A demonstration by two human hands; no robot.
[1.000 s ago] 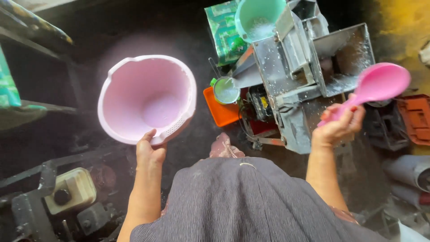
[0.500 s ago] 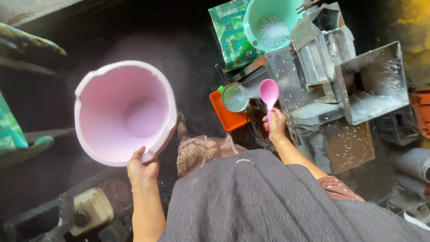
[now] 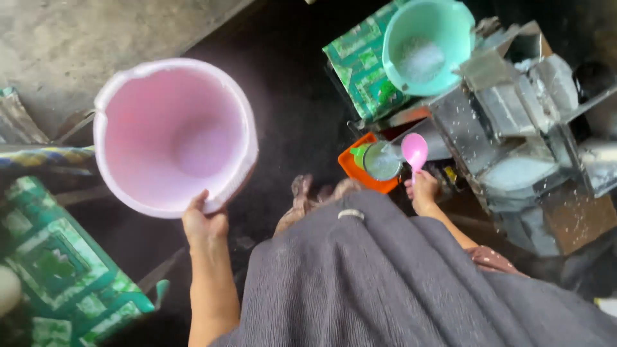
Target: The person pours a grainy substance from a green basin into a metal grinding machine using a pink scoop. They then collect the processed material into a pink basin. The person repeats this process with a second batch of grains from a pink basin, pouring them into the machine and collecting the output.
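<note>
My left hand (image 3: pixel 204 222) grips the near rim of a large pink plastic bucket (image 3: pixel 173 135), held up with its open mouth facing me and its inside empty. My right hand (image 3: pixel 424 191) holds a pink plastic scoop (image 3: pixel 415 150) upright, its bowl just beside a small green cup (image 3: pixel 379 160) that sits on an orange tray (image 3: pixel 360 173). The scoop is next to the chute of a grey metal grinding machine (image 3: pixel 514 122) dusted with white flecks. My grey skirt (image 3: pixel 398 276) fills the lower middle of the view.
A mint-green bowl (image 3: pixel 425 45) with white grated matter sits on a green patterned box (image 3: pixel 363 61) at the top. Another green patterned box (image 3: pixel 58 276) lies at the lower left. The floor is dark, with a concrete slab (image 3: pixel 83 45) at the upper left.
My right hand has brought the pink scoop down from high at the right to beside the green cup. The bucket has stayed in my left hand while my view shifted.
</note>
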